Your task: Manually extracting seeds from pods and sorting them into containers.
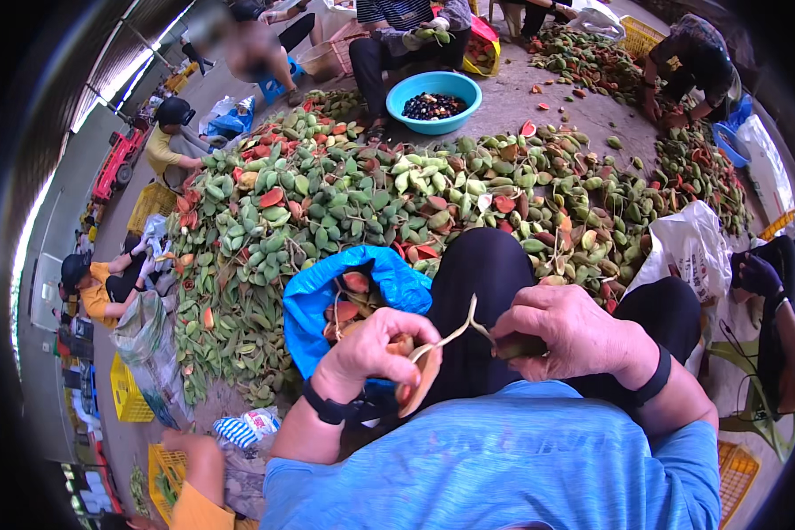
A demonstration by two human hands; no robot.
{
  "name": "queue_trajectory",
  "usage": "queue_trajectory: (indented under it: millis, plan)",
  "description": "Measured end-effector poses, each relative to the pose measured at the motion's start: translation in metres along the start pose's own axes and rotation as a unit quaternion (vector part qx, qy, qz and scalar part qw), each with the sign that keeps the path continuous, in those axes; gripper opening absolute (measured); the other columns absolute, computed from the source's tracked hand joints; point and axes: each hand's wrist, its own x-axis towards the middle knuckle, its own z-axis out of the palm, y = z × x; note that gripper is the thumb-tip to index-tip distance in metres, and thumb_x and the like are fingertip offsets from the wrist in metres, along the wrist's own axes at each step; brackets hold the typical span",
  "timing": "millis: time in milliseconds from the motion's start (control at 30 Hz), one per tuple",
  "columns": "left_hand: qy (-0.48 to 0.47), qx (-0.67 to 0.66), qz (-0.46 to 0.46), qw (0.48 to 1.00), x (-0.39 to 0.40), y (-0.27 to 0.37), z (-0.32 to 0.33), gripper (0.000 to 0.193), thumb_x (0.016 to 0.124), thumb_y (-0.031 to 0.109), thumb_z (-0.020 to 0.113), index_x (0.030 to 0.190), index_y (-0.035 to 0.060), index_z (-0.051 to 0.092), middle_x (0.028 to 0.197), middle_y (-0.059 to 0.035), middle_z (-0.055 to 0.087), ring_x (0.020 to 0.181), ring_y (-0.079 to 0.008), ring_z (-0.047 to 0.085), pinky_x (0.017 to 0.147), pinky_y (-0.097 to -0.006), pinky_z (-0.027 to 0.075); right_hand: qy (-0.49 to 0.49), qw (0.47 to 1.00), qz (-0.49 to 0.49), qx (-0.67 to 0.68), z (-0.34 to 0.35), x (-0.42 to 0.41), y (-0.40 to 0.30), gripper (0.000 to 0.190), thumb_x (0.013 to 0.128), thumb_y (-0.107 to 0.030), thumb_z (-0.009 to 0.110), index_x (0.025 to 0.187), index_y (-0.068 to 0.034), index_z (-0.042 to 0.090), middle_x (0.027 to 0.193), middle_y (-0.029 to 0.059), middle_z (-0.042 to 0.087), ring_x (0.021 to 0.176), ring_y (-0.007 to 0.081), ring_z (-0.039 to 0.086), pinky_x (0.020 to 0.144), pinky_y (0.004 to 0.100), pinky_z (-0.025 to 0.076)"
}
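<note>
My left hand (381, 354) grips an opened seed pod (419, 381) with an orange-red shell, over a blue plastic bag (308, 301). Inside that bag lie several reddish opened pods (356, 283). My right hand (563, 331) holds a dark green-brown pod (520, 346) in its fingertips, above my right thigh. Between the hands runs a pale forked stem (464, 323), one branch reaching each pod. Part of each pod is hidden by my fingers.
A large heap of green and red pods (358, 192) spreads in front of my knees. Beyond it stands a turquoise basin (434, 103) of dark seeds. A white woven sack (686, 248) lies to the right, and yellow crates (129, 391) stand left. Several people sit around the heap.
</note>
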Motion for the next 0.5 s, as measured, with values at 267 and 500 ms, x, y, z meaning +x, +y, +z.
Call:
queue_trajectory:
  millis: [267, 500]
  plan:
    - [0.293, 0.024, 0.074, 0.953, -0.119, -0.025, -0.060, 0.045, 0.061, 0.023, 0.081, 0.094, -0.0023, 0.064, 0.085, -0.0082, 0.066, 0.074, -0.0146, 0.065, 0.067, -0.0256, 0.052, 0.162, 0.971, 0.127, -0.125, -0.037, -0.007, 0.032, 0.026, 0.067, -0.003, 0.072, 0.090, -0.006, 0.062, 0.081, 0.0075, 0.058, 0.071, 0.0221, 0.062, 0.066, 0.0305, 0.052]
    - [0.463, 0.037, 0.045, 0.884, -0.087, -0.105, -0.077, 0.048, 0.068, 0.008, 0.075, 0.111, -0.0015, 0.056, 0.091, -0.0051, 0.063, 0.079, -0.0126, 0.061, 0.076, -0.0275, 0.050, 0.396, 0.916, 0.042, -0.040, -0.020, 0.080, 0.054, 0.040, 0.080, -0.016, 0.076, 0.107, -0.001, 0.051, 0.087, 0.0091, 0.063, 0.076, 0.0163, 0.063, 0.072, 0.0314, 0.053]
